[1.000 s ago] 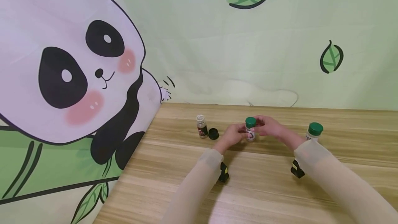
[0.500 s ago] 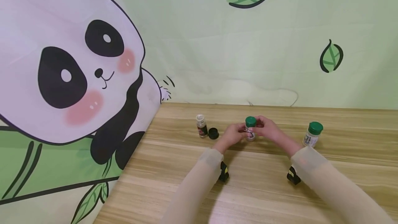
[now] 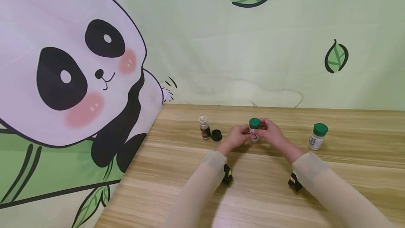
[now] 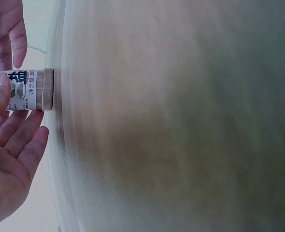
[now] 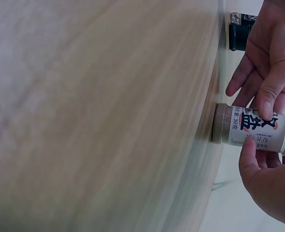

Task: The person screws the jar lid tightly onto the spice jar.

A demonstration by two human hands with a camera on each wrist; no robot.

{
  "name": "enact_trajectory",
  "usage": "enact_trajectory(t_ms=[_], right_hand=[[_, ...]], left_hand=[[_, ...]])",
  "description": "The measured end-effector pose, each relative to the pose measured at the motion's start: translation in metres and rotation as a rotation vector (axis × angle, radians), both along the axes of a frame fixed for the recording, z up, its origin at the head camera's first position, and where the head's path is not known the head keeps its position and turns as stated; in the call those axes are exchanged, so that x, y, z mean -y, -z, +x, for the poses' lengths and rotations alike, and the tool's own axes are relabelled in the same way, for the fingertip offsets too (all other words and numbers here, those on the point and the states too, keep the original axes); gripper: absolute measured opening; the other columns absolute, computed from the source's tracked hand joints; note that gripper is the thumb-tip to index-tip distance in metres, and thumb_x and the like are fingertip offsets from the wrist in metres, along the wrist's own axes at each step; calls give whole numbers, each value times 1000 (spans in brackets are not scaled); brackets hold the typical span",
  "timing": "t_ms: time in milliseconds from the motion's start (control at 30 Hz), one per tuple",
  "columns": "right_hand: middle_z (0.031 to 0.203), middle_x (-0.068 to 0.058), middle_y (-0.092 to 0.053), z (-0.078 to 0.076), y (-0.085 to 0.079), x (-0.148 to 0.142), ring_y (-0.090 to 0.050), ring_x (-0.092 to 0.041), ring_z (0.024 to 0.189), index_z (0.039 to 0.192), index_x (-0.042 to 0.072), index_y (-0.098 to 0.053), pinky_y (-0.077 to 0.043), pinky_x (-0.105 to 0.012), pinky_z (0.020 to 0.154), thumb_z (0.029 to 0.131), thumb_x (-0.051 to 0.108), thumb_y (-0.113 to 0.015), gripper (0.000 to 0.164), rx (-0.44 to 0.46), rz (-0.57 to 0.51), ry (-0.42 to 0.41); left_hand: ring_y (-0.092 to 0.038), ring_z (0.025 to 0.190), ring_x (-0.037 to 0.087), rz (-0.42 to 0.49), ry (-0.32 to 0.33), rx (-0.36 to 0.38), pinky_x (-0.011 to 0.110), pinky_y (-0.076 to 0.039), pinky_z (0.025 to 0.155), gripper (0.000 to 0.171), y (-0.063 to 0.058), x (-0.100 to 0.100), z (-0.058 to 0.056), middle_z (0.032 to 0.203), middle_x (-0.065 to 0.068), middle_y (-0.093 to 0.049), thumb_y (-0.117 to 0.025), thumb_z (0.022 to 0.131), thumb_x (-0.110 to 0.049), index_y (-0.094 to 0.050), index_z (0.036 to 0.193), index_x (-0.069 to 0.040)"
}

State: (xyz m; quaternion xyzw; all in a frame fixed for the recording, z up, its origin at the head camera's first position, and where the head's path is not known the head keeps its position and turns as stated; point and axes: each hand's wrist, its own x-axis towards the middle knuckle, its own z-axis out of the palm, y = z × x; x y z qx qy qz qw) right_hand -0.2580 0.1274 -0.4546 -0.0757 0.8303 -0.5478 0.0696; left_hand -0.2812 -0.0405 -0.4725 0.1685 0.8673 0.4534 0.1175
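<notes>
A small spice jar with a green lid and a white printed label stands upright between both hands, its base at or very near the tabletop. My left hand holds it from the left, thumb on the label and fingers behind, as the left wrist view shows. From the right, my right hand grips the same jar; in the right wrist view its thumb lies on the label and its fingers pass behind the glass. The right fingertips are partly hidden in the head view.
To the left stands an uncapped glass bottle with a dark label, beside a black cap. A larger green-lidded jar stands to the right on the wooden table. A panda-print cloth hangs behind.
My right wrist and forearm have swung slightly left and toward me, so the larger jar at the right shows fully. The right fingers have drawn in on the spice jar. My left hand stays put.
</notes>
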Motion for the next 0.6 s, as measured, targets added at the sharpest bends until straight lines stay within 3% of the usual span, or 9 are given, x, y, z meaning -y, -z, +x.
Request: enact_trajectory(t_ms=[167,333,600], right_hand=[[147,-35,-49,2,1,2,-48,-48,139,144,-12,-40,-46,-54,113,100,16,-65,58,15,-32,30],[146,-35,-50,-1,2,0,-48,-49,138,144,-12,-40,-46,-55,112,99,17,-67,59,-5,9,21],[149,-38,-45,-9,-6,-13,-46,-50,140,152,-12,-29,-45,-56,113,101,15,-62,67,28,20,-156]], left_hand=[[-68,123,28,-26,5,-12,30,-55,101,40,2,-1,-1,135,13,-70,-67,99,-12,-63,139,-7],[-70,121,25,-41,12,-12,26,-56,93,39,2,-2,-2,132,13,-71,-65,101,-15,-64,139,-9],[-69,121,24,-54,-3,-8,24,-55,94,39,2,-1,-3,132,12,-72,-67,100,-17,-64,138,-9]])
